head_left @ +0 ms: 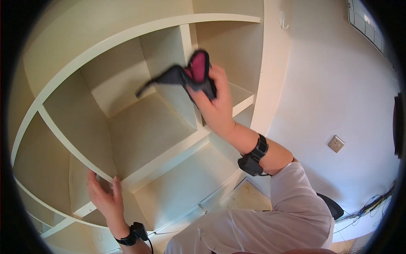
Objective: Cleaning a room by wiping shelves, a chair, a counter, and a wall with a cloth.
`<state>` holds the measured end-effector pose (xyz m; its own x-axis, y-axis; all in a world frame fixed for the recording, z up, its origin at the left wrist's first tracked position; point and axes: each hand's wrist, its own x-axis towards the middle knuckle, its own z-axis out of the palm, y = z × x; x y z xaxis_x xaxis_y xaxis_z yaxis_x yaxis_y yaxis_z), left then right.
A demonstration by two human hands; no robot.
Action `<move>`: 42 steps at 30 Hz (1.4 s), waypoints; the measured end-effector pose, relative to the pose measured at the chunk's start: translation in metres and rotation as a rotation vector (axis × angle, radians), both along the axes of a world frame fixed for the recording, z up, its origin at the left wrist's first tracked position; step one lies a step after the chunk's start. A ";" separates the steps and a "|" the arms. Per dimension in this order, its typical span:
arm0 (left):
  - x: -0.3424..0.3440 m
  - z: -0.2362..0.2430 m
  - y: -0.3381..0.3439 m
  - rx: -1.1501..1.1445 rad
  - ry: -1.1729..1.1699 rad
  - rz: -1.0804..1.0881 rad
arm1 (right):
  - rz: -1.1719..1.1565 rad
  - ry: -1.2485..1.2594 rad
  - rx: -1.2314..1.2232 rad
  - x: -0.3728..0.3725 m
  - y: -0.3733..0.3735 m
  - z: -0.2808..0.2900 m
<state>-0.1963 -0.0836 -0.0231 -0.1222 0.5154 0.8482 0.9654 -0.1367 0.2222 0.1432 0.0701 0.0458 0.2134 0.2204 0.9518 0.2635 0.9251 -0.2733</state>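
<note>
Dark cloth (pixel 186 75) gripped by right hand (pixel 215 99) before open shelf (pixel 144 131).

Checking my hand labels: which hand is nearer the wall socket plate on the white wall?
Right. The right hand, gripping a dark cloth, is nearer the socket plate; the left hand rests far across on the shelf edge.
</note>
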 end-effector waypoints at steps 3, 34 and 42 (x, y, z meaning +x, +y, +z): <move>-0.004 0.004 -0.003 -0.007 0.067 -0.055 | -0.136 -0.125 -0.039 0.012 -0.023 -0.044; -0.047 -0.005 -0.033 -0.033 0.323 -0.230 | -0.420 -1.313 -0.937 -0.136 0.060 0.005; -0.043 -0.010 -0.031 -0.004 0.306 -0.217 | -0.424 -1.266 -0.954 -0.150 0.085 0.002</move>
<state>-0.2390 -0.1148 -0.0326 0.2490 0.5051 0.8264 0.9360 -0.3448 -0.0713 -0.0066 0.1550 0.0477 -0.3549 0.9273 0.1186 0.9257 0.3664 -0.0944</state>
